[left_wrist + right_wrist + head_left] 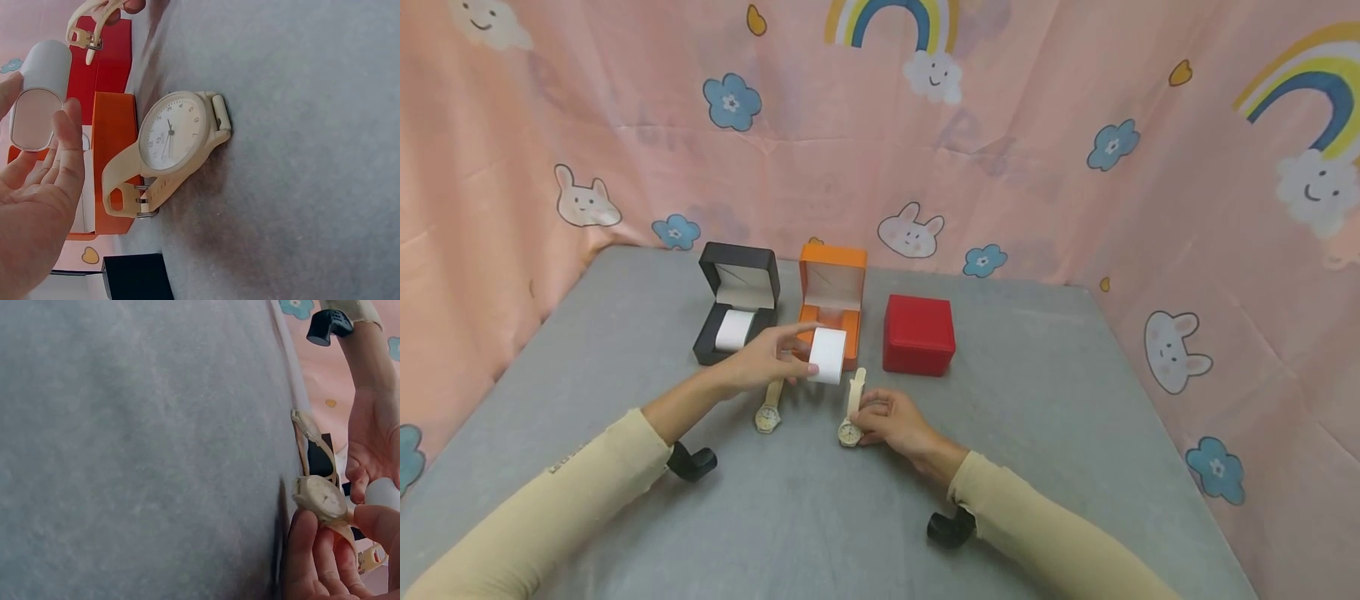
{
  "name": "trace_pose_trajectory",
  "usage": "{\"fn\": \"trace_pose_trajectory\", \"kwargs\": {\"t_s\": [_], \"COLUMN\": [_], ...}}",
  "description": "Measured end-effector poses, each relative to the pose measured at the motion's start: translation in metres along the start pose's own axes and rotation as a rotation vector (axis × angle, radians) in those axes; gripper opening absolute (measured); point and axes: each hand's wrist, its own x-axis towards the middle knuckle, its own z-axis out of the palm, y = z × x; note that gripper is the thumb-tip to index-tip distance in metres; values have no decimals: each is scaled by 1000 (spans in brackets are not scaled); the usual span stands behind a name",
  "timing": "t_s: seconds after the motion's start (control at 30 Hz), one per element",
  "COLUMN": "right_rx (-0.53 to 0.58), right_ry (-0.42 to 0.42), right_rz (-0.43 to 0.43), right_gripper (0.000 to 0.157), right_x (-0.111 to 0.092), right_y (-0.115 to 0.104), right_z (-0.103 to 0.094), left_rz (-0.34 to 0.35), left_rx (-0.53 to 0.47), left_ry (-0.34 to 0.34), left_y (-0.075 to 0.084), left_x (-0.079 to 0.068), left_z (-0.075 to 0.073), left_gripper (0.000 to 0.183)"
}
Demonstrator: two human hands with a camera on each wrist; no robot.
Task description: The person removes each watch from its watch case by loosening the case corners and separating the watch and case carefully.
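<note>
In the head view my left hand (767, 360) pinches a white watch pillow (827, 356) in front of the orange watch box (835, 275), whose lid stands up. My right hand (897, 425) grips a cream wristwatch (850, 432) by its case, the strap pointing away from me. Below the left hand lies another cream wristwatch (174, 134), dial up with its strap buckled into a loop. In the right wrist view thumb and fingers hold the gripped watch at the edge of its dial.
An open black watch box (739, 279) with a white pillow inside stands at the back left. To the right of the orange box sits a closed red box (919, 335). A pink printed curtain (820, 158) hangs behind the grey table (1037, 400).
</note>
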Motion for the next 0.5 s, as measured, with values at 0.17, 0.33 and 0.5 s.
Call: {"fn": "trace_pose_trajectory", "kwargs": {"t_s": [0.17, 0.33, 0.5], "right_rx": [-78, -143, -161], "right_ry": [43, 93, 110], "right_rz": [-14, -15, -26], "right_gripper": [26, 26, 30], "right_x": [0, 1, 4], "right_y": [-2, -3, -2], "right_z": [1, 2, 3], "left_rz": [-2, -12, -17], "left_rx": [-13, -28, -30], "left_ry": [-3, -8, -12], "left_y": [2, 6, 6], "left_x": [1, 1, 1], "left_z": [-2, -3, -3], "left_gripper": [81, 81, 81]}}
